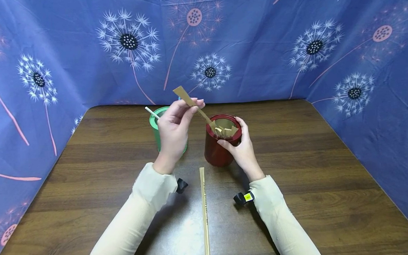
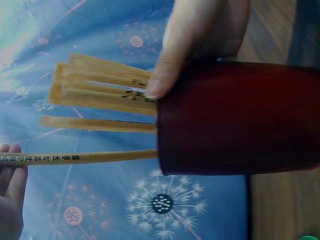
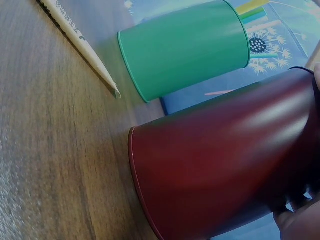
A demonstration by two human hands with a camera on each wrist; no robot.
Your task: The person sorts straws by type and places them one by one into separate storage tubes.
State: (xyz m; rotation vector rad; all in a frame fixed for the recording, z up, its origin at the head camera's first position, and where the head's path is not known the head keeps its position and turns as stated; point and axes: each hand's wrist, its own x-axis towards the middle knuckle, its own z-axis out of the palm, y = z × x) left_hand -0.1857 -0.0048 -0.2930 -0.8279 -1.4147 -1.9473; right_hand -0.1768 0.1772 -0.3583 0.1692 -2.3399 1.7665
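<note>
My left hand pinches a paper-wrapped straw between thumb and fingers. The straw slants down into the mouth of a red can; printed characters show on its wrapper in the left wrist view. Around the can's upper rim, my right hand grips with the thumb in front and fingers on the far side. Several other wrapped straws stick out of the can. One more wrapped straw lies lengthwise on the table between my forearms.
Behind my left hand stands a green can, partly hidden in the head view, with several colored straws poking out. The brown wooden table meets a blue dandelion-print cloth at its back and sides.
</note>
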